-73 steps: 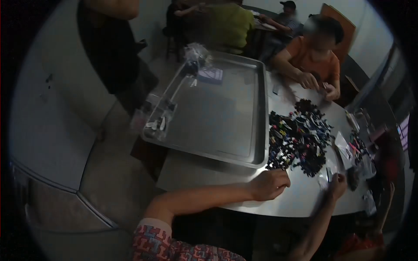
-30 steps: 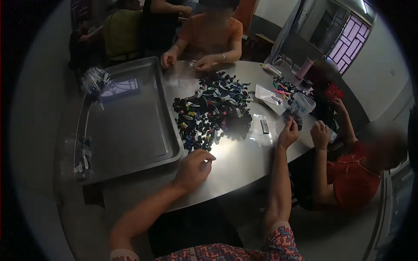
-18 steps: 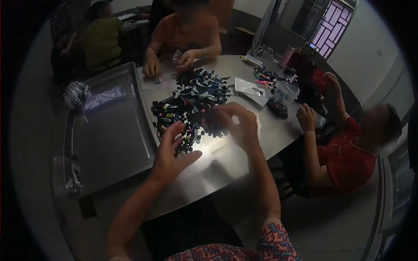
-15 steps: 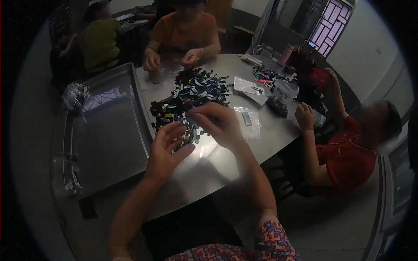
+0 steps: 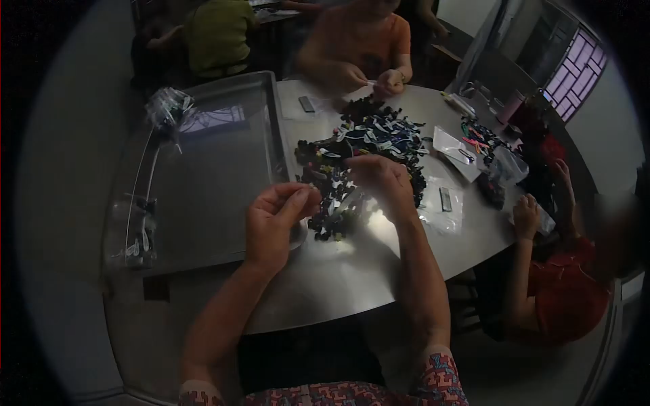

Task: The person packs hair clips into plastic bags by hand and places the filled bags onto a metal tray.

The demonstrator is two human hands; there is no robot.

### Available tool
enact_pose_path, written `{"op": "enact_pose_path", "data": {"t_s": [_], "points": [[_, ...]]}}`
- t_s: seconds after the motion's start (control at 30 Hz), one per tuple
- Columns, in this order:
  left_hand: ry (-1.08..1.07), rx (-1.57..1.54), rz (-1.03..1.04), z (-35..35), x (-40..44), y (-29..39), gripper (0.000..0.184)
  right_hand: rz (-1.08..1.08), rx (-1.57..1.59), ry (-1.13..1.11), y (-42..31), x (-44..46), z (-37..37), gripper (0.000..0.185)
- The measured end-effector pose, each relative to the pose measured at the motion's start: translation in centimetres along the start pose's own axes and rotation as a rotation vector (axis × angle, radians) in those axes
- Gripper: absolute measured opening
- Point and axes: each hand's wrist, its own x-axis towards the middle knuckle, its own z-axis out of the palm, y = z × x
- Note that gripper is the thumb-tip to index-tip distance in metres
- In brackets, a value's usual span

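My left hand (image 5: 274, 220) is closed in a pinch at the near left side of the pile. Between thumb and fingers there seems to be a tiny pale piece, too small to name. To its right, my right hand (image 5: 384, 184) hangs over the pile, its fingers pointing left and smeared by motion. Whether they hold anything I cannot tell. Beneath and beyond both hands spreads a pile of small dark, white and coloured pieces (image 5: 389, 135), several of which look like hair clips.
A large metal tray (image 5: 210, 162) lies at left, with plastic bags (image 5: 169, 108) on its far edge. Clear bags with a dark strip (image 5: 445, 199) rest on the metal table (image 5: 352, 284) at right. Two people in orange (image 5: 362, 40) and red (image 5: 569, 291) sit around it.
The view has swung left, so the table sits further right. My left hand has gone from spread fingers to a pinch. My right hand has moved away from it, over the pile.
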Motion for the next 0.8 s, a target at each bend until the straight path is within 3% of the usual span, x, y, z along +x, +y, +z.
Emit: {"op": "enact_pose_path", "data": {"t_s": [0.07, 0.23, 0.33, 0.43, 0.47, 0.8], "points": [[0.023, 0.011, 0.032, -0.3, 0.2, 0.0, 0.015, 0.051, 0.037, -0.013, 0.2, -0.1, -0.2, 0.071], [0.066, -0.046, 0.067, -0.6, 0.7, -0.1, 0.014, 0.039, -0.008, -0.096, 0.7, 0.1, 0.3, 0.076], [0.082, -0.074, 0.087, -0.7, 0.9, -0.2, 0.015, 0.003, 0.008, -0.193, 0.7, -0.1, 0.6, 0.052], [0.085, -0.045, 0.102, -1.0, 0.9, -0.9, 0.013, -0.069, 0.03, -0.238, -0.1, -0.2, 2.2, 0.043], [0.089, -0.044, 0.103, -1.0, 0.9, -1.0, 0.013, -0.053, 0.1, -0.235, 0.1, -0.2, 2.6, 0.03], [0.047, -0.024, 0.093, -1.2, 1.8, -0.5, 0.015, 0.099, -0.01, -0.141, 0.4, -0.4, 2.5, 0.015]]}}
